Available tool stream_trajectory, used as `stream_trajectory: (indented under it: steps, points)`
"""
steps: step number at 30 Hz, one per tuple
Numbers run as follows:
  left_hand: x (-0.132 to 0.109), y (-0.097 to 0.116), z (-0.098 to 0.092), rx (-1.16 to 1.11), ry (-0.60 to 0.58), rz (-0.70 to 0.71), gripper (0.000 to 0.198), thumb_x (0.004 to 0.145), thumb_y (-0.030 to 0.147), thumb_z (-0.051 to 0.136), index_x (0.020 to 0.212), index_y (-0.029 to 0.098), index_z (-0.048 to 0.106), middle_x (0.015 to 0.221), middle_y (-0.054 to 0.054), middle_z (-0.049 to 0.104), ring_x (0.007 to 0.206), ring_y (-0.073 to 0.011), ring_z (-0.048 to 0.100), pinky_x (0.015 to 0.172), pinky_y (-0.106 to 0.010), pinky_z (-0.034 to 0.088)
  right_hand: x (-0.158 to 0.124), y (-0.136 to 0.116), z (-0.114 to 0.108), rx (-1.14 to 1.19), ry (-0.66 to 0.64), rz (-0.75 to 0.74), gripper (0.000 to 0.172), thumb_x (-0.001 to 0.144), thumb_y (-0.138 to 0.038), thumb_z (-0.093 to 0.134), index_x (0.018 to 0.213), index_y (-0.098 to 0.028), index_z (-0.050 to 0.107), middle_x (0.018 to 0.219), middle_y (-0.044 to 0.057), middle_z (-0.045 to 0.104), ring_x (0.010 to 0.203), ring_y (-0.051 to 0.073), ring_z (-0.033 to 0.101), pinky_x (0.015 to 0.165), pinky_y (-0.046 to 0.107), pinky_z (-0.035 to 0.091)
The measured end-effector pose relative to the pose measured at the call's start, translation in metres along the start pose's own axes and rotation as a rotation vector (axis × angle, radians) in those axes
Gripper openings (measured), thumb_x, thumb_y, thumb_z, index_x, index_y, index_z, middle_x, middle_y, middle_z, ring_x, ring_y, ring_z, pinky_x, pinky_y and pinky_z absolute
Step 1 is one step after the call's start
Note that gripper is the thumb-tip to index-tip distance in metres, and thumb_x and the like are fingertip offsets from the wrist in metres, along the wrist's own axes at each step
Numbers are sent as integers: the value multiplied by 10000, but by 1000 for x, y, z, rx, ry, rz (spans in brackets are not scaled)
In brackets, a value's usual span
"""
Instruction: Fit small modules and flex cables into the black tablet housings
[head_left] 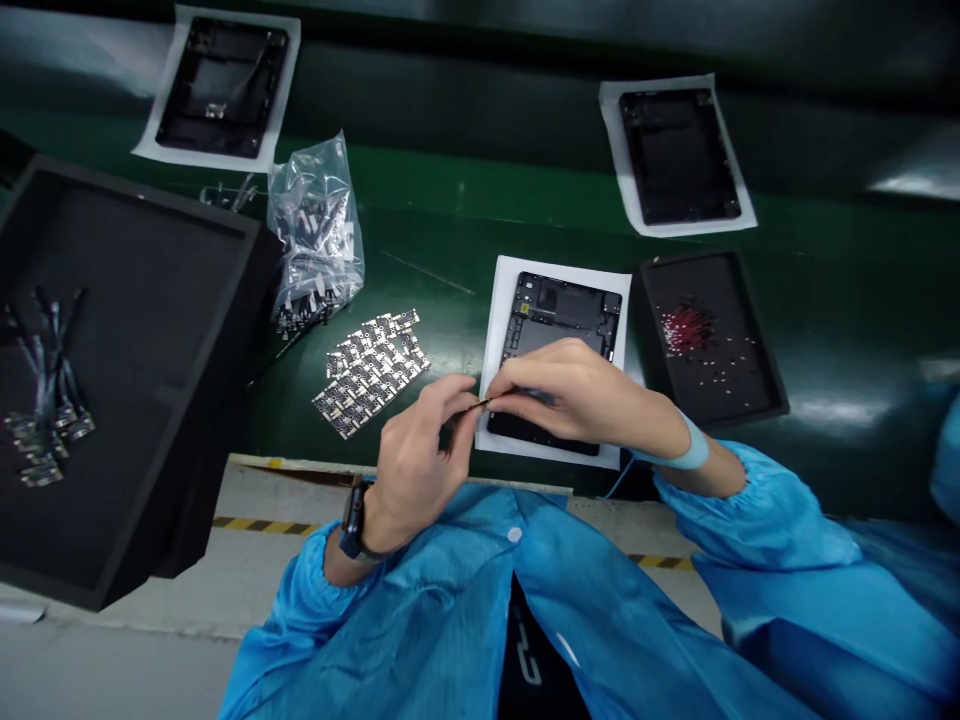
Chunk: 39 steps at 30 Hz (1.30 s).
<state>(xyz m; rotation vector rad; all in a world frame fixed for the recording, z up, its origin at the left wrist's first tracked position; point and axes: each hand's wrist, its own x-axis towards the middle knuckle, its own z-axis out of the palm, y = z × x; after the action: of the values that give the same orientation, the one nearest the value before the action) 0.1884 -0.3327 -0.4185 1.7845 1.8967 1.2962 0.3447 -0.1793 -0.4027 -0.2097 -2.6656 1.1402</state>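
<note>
Left hand and right hand nearly meet at the fingertips, each closed in a thumb-and-finger pinch; left wrist and right wrist converge from opposite sides.

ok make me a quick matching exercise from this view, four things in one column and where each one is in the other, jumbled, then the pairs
Things:
1. smartwatch
2. light-blue band
3. clear plastic bag
4. small thin part

Places:
A. around the wrist of the right hand
B. between the fingertips of both hands
C. around the wrist of the left hand
D. on the green bench, beside the large black tray

Pairs: 1-C, 2-A, 3-D, 4-B
</note>
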Motion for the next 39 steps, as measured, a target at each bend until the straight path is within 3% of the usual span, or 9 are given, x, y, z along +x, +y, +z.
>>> stream_trajectory:
  steps: [6, 10, 13, 17, 20, 23, 26, 31, 39]
  points:
    - [-6, 2, -1, -52, -10, -65, 437, 874, 73, 722, 1277, 204, 616, 1100, -29, 765, 944, -141, 758, 923, -218, 580, -4, -8, 4, -281, 54, -67, 189, 1039, -259, 488, 928, -170, 611, 716, -9, 653, 596, 116, 543, 574, 287, 308]
    - [-2, -9, 3, -387, 48, -467, 356, 933, 291, 701, 1276, 200, 661, 1232, -84, 721, 1062, -206, 729, 919, -301, 604, -13, -11, 17, -701, 287, -53, 261, 1049, -169, 429, 848, -176, 594, 686, -8, 629, 624, 134, 535, 603, 316, 328]
    - [5, -16, 16, -672, -35, -746, 335, 931, 450, 682, 1070, 151, 736, 979, -79, 759, 891, -194, 734, 722, -251, 607, -17, -14, 36, -874, 421, -124, 237, 1029, -151, 487, 829, -173, 611, 715, -1, 629, 663, 142, 553, 646, 319, 380]
    - [13, -16, 35, -794, -83, -878, 296, 767, 370, 854, 929, 140, 762, 825, -27, 738, 714, -119, 678, 640, -167, 553, -31, -27, 46, -909, 391, -69, 168, 1014, -162, 524, 965, -113, 677, 909, 94, 697, 878, 209, 632, 805, 375, 471]
    - [18, -17, 35, -833, -80, -889, 274, 751, 360, 862, 873, 133, 768, 834, -42, 744, 721, -142, 700, 665, -205, 594, -70, -28, 10, -769, 357, -31, 214, 986, -130, 548, 1159, -129, 675, 1160, 136, 695, 1214, 276, 572, 1011, 438, 451]
    - [23, -23, 22, -807, -55, -867, 280, 746, 345, 866, 898, 131, 768, 871, -69, 755, 773, -202, 735, 653, -268, 631, -130, 3, -52, -596, 483, 221, 267, 964, -124, 568, 1180, -221, 692, 1114, 83, 714, 1082, 255, 608, 950, 452, 472]
    - [26, -31, 8, -803, -11, -827, 290, 729, 307, 877, 934, 139, 760, 852, -74, 762, 751, -219, 745, 630, -288, 638, -175, 58, -96, -535, 435, 509, 210, 962, -249, 625, 1140, -242, 737, 1081, 96, 694, 994, 267, 594, 896, 463, 479]
    - [26, -33, 1, -756, -8, -797, 280, 752, 305, 858, 941, 133, 743, 833, -70, 767, 677, -199, 733, 638, -297, 636, -182, 127, -104, -441, 305, 531, 209, 925, -310, 691, 1108, -243, 769, 1051, 97, 659, 1027, 260, 566, 930, 435, 465]
    - [24, -27, 2, -694, -46, -824, 280, 774, 307, 839, 954, 119, 735, 832, -78, 768, 653, -183, 716, 658, -292, 616, -172, 140, -109, -375, 353, 455, 143, 959, -299, 628, 929, -210, 735, 1007, 92, 658, 1006, 242, 554, 961, 435, 437]
